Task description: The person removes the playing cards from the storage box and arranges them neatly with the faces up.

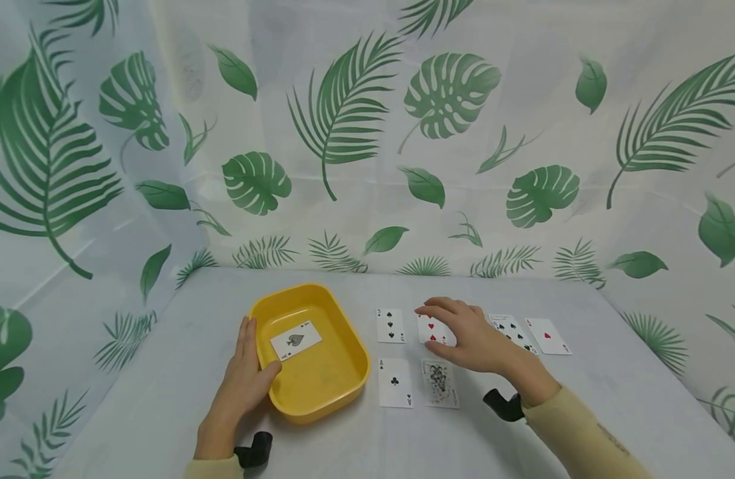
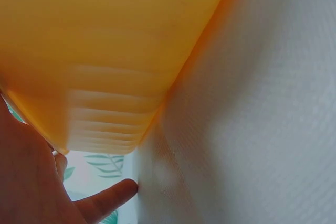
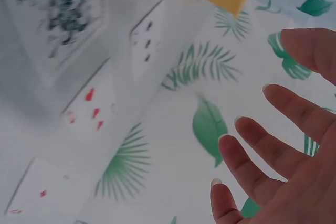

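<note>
My left hand [image 1: 241, 379] holds the left rim of a yellow plastic tray [image 1: 350, 338], thumb over the edge and fingers along the outside. In the left wrist view, one finger reaches below the tray's ribbed wall [image 2: 105, 114]. An ace of spades [image 1: 296, 340] lies inside the tray. My right hand [image 1: 471, 336] hovers, fingers spread and holding nothing, over a three of hearts [image 1: 431, 327], partly covering it. Around it lie a three of spades [image 1: 390, 326], an ace of clubs [image 1: 395, 383] and a black-and-white joker [image 1: 440, 384].
To the right of the right hand lie a black-pip card [image 1: 513, 332], partly hidden by the hand, and a red ace [image 1: 548, 336]. A white cloth [image 1: 163, 399] covers the table. Leaf-printed curtains [image 1: 367, 133] stand at the back and both sides.
</note>
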Tool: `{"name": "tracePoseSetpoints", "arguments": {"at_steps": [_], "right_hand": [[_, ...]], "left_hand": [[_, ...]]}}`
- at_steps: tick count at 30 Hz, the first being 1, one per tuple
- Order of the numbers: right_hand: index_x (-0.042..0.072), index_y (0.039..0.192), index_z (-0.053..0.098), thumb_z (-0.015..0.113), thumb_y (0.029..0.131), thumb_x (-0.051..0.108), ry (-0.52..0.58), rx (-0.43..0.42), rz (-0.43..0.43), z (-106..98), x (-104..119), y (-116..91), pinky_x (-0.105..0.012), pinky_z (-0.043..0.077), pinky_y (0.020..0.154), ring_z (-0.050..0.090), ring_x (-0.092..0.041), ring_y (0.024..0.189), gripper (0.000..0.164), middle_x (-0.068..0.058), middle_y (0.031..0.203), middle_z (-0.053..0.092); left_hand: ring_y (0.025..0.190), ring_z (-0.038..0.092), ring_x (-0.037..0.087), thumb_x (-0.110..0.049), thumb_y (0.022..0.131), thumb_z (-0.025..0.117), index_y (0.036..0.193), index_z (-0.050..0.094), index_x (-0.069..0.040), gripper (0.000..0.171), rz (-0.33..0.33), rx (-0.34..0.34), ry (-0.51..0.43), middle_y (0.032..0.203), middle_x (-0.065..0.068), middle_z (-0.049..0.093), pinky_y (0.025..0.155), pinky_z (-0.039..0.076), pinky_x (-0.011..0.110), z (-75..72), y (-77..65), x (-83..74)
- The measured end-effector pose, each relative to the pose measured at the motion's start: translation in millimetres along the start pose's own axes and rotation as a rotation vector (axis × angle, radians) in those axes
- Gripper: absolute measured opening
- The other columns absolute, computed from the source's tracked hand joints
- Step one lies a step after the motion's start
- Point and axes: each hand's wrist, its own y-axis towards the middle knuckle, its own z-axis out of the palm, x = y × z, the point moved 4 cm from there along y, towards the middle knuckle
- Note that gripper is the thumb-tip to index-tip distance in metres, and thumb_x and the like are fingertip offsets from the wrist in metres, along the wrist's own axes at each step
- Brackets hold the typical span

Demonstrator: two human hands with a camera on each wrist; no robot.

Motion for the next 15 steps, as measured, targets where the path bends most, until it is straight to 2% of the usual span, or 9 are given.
{"name": "tracePoseSetpoints", "arguments": {"at_steps": [8, 15], "right_hand": [[0.014, 0.138, 0.06, 0.073, 0.092, 0.026, 0.032, 0.022, -0.05, -3.8, 30.5, 30.0, -0.059, 0.036, 0.1, 0.048, -0.033, 0.131, 0.049, -0.011, 0.142, 0.053], [0.014, 0.141, 0.057, 0.07, 0.094, 0.029, 0.061, 0.057, -0.09, 3.4, 52.5, 53.4, -0.061, 0.035, 0.103, 0.047, -0.031, 0.132, 0.051, -0.01, 0.143, 0.053]], "left_hand": [[0.147, 0.017, 0.048, -0.021, 0.091, 0.055, 0.162, -0.008, -0.011, 0.096, 0.001, -0.008, 0.0, 0.168, 0.01, -0.014, 0.114, 0.018, 0.063, -1.1, 0.8, 1.9], [0.146, 0.018, 0.049, -0.021, 0.09, 0.055, 0.162, -0.006, -0.009, 0.095, 0.006, -0.02, -0.008, 0.168, 0.011, -0.012, 0.114, 0.018, 0.062, 1.3, 2.7, 0.7]]}}
